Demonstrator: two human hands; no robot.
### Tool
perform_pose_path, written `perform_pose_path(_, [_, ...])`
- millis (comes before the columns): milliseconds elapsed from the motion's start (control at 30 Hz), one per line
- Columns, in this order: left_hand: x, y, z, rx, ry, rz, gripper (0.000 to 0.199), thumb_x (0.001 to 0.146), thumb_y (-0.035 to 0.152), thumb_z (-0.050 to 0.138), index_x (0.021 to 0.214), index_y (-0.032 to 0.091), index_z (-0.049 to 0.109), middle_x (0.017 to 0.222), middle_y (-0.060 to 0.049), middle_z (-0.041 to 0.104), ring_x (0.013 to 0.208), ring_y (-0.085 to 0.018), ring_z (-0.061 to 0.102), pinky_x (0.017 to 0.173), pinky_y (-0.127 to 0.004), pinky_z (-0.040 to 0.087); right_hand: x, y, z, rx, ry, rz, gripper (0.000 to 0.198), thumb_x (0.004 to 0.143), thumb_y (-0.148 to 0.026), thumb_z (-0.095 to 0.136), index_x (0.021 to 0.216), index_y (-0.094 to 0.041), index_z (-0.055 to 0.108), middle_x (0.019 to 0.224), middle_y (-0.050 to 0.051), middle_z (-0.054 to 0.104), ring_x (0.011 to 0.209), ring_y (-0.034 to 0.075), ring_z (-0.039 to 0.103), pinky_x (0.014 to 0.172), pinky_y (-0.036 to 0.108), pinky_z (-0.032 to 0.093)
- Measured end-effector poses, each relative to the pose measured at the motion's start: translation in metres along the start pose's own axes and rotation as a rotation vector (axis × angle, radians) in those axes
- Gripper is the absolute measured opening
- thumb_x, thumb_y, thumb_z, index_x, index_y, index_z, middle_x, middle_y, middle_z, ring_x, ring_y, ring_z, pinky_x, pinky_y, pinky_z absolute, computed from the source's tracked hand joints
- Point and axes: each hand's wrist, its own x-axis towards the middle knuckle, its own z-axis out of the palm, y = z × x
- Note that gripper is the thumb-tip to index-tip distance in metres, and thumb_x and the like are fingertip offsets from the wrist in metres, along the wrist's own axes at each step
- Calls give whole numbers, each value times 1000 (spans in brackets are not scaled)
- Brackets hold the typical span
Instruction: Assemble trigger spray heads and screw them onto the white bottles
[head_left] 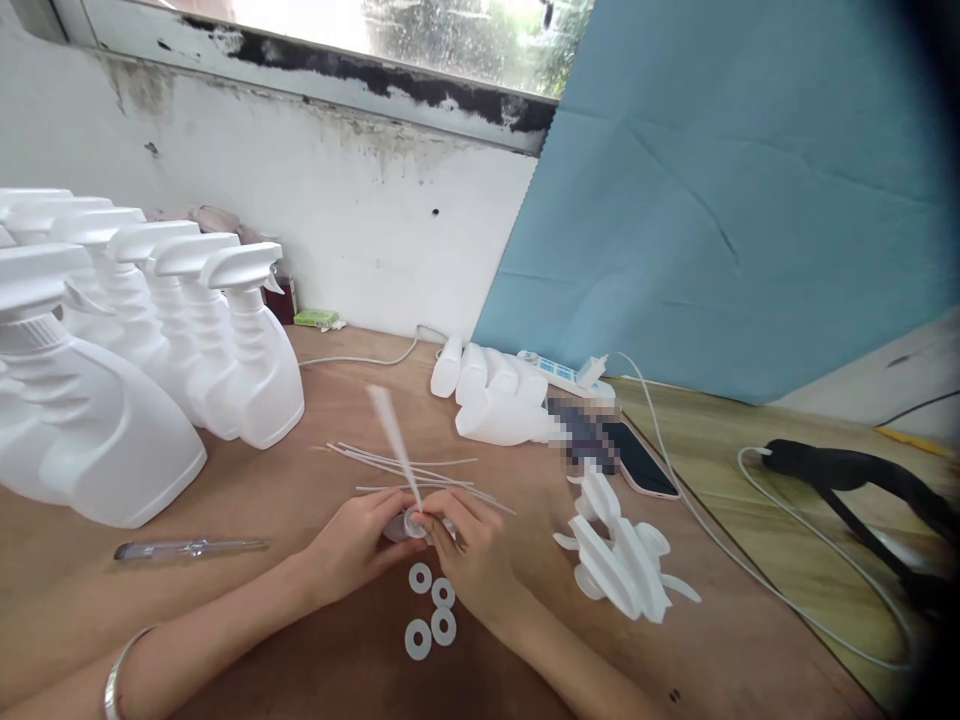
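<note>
My left hand (367, 535) is closed around a small white plastic part with a round opening (413, 522), which looks like a trigger spray head; most of it is hidden by my fingers. My right hand (469, 545) pinches the lower end of a thin white dip tube (396, 437) at that opening. The tube sticks up and away, its upper part blurred. Several more thin tubes (405, 462) lie just beyond my hands. Several flat white ring washers (418, 638) lie on the table below my hands. To the right rests a pile of white trigger spray heads (619, 560).
White spray bottles (262, 390) with heads fitted stand in rows at left. A clear screwdriver (191, 549) lies before them. At the back are white bottles lying down (495, 415), a power strip (574, 378) and a phone (637, 460). A white cable (720, 540) crosses the right side.
</note>
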Motion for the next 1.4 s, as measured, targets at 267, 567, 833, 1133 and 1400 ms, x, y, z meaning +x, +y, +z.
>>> perform_pose_path(267, [-1,-3,1,-45,-3,-10,21,82,34,53,95,19,56,92,-5,64,83,-18,60,74,-28,45,-2,3,3,33,-18,22,18,87,-22,46,74,-22,58,74,3,61,72,16,57,67,27,44])
perform_pose_path(567, [26,17,-6,-307,247,-165,21,79,36,56,89,17,55,90,-3,62,84,-17,56,76,-28,44,-12,17,3,1058,59,521,51,67,-35,71,111,-27,48,110,4,58,99,18,57,88,36,46])
perform_pose_path(833, [68,28,-10,-266,107,101,33,71,39,66,96,19,58,103,-7,56,99,-20,49,86,-33,38,2,28,-13,1469,341,741,24,67,-34,71,84,-22,60,85,-1,65,70,10,59,62,22,50])
perform_pose_path(1133, [136,-28,12,-164,240,-110,68,57,37,74,114,13,47,121,-15,49,112,-27,45,91,-38,37,12,38,-26,1553,511,832,19,74,-39,64,82,-22,61,76,-3,68,63,11,63,60,24,54])
perform_pose_path(1400, [161,-13,33,-115,373,-202,52,61,44,69,99,13,56,92,-9,62,82,-23,58,74,-36,45,11,36,-35,1599,456,830,26,75,-42,62,80,-17,63,73,2,69,61,10,65,58,20,54])
